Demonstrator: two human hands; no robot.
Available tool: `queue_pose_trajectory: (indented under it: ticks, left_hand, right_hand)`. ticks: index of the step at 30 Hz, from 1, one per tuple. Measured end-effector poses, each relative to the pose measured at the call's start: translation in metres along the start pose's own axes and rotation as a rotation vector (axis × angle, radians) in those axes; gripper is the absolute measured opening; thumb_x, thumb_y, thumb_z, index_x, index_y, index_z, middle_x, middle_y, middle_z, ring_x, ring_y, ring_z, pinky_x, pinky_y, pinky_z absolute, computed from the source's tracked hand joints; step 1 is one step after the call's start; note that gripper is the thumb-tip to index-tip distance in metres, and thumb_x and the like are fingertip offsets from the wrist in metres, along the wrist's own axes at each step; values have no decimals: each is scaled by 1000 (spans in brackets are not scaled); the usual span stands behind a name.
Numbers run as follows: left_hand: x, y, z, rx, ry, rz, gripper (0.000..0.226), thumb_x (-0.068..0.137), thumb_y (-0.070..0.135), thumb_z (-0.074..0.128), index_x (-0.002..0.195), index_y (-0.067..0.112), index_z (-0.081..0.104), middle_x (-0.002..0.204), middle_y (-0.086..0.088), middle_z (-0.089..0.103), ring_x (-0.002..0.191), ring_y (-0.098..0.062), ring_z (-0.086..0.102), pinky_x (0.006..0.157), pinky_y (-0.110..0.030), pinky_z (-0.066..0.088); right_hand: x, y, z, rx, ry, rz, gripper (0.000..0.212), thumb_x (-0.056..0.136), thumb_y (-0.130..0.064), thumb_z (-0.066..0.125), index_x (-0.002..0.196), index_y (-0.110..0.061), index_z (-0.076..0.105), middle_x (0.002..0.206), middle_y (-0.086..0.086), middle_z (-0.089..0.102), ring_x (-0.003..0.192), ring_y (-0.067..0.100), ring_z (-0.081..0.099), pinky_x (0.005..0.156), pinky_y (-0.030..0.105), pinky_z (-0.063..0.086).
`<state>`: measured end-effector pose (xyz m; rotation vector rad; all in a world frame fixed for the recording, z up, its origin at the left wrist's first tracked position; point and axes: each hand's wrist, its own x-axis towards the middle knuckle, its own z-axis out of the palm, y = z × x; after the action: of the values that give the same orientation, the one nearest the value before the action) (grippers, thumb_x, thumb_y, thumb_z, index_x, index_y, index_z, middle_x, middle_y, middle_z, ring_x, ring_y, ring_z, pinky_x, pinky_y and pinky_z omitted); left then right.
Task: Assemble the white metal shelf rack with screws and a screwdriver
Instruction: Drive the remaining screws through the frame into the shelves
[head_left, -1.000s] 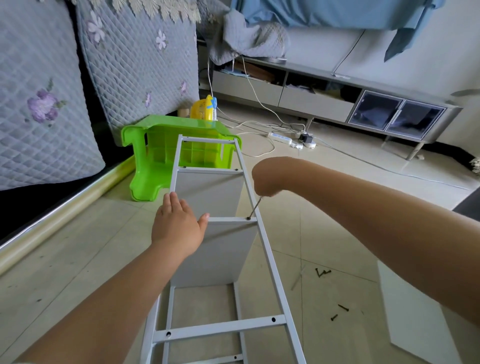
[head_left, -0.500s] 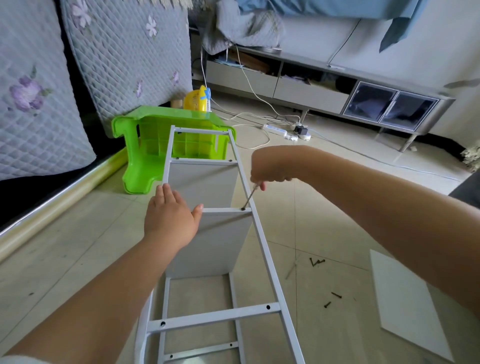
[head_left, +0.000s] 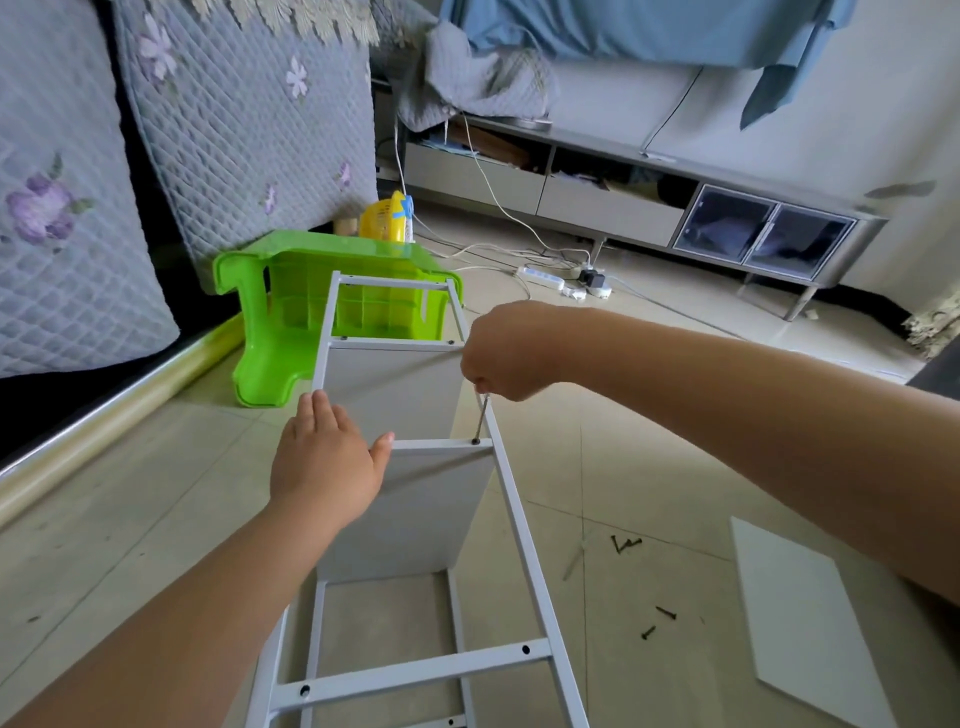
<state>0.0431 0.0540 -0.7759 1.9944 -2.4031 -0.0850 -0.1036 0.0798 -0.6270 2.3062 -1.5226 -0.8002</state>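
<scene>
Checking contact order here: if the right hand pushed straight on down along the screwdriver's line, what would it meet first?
Probably the rack's crossbar: the right hand holds the screwdriver tip at its screw hole.

The white shelf rack (head_left: 415, 519) is laid on the tiled floor. Its left rail is pressed by the flat left hand (head_left: 324, 467). A screwdriver (head_left: 482, 418) is gripped by the right hand (head_left: 501, 353), its tip set at a crossbar hole. Loose screws (head_left: 657, 621) and a white panel (head_left: 810, 623) are seen at the right, a green stool (head_left: 291, 312) behind.

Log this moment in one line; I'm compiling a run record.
step: driving screw | right hand: grips screwdriver at crossbar | left hand: rests flat on shelf rack
</scene>
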Motion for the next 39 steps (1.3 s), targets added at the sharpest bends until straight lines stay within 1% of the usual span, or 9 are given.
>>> queue_pose_trajectory:
  ticks: [4,9,12,16,23,30,34,37,39]
  left_hand:
    - [1,1,1,-2,25,-3,71,97,49,21,144,-4,18,153,-21,9,143,-30,6,114,-36,12]
    - [-5,1,0,14,21,2,70,97,49,20,143,-4,18,153,-22,9,143,-31,6,114,-36,12]
    - [-3,2,-2,-6,-3,-3,71,98,48,19,143,-5,17,153,-22,7,143,-31,4,114,-36,11]
    - [-2,1,-2,-6,-18,-5,70,98,48,18,144,-4,16,154,-22,5,143,-30,3,115,-36,11]
    - [-1,1,0,3,-12,-5,70,97,49,18,144,-3,17,154,-22,6,143,-31,4,115,-36,11]
    - [-6,3,1,-13,-11,-5,71,97,48,18,144,-5,16,154,-22,6,143,-30,3,115,-36,10]
    - [-8,2,-1,-6,-20,6,70,97,49,17,144,-3,18,154,-22,6,143,-31,4,115,-37,11]
    - [-7,0,-2,13,-13,29,65,97,48,18,142,1,25,153,-21,10,143,-32,6,114,-40,14]
    - [-7,0,-3,28,1,49,62,97,49,19,140,5,29,153,-19,14,143,-30,7,114,-42,14]
  right_hand:
    - [6,2,8,330,-71,230,32,93,-14,43,61,-9,46,64,2,44,66,21,45,52,23,35]
    - [-1,9,14,715,-318,537,37,96,-8,31,66,-3,52,57,5,35,47,15,28,44,21,25]
    - [-12,4,15,501,-272,387,35,98,-24,36,82,-2,57,65,6,44,50,18,40,47,22,31]
    - [-17,0,10,198,-123,138,30,97,-23,41,116,-4,54,113,9,57,102,26,54,75,27,39]
    - [-8,-7,1,-92,-46,-26,21,96,-20,42,92,-8,59,86,5,57,88,28,55,64,27,38]
    - [16,-8,-12,679,-258,397,27,93,-4,39,111,5,57,62,3,46,47,11,36,38,20,34]
    - [5,6,2,722,-448,458,33,93,-4,29,100,7,60,43,2,30,24,9,20,34,10,18]
    - [-11,22,22,863,-303,490,30,95,-13,38,72,-4,56,52,3,30,35,13,27,37,14,22]
    - [-24,34,46,927,-137,534,27,96,-16,40,78,-5,57,58,5,36,45,17,32,39,19,28]
